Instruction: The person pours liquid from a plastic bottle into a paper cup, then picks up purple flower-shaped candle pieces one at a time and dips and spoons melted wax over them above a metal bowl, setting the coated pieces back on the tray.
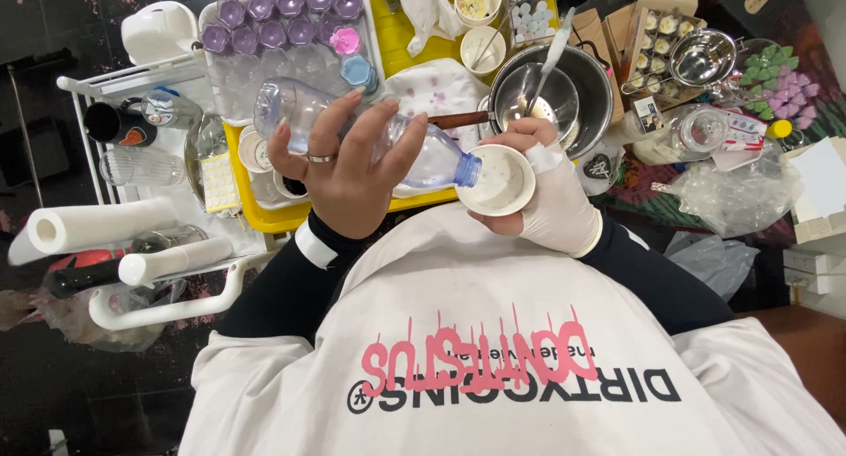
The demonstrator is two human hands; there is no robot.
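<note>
My left hand, bare with a ring, grips a clear plastic water bottle tipped sideways, its blue neck at the rim of a small white paper cup. My right hand, in a white glove, holds that cup from below and behind. The cup's inside looks pale with a few specks. Both hands hover over the near edge of a yellow tray.
A steel pot with a ladle and spatula stands behind the cup. At the back left, a white tray holds purple-filled glass jars. Paper towel rolls lie on a white cart at left. Candle moulds, a steel bowl and plastic bags sit right.
</note>
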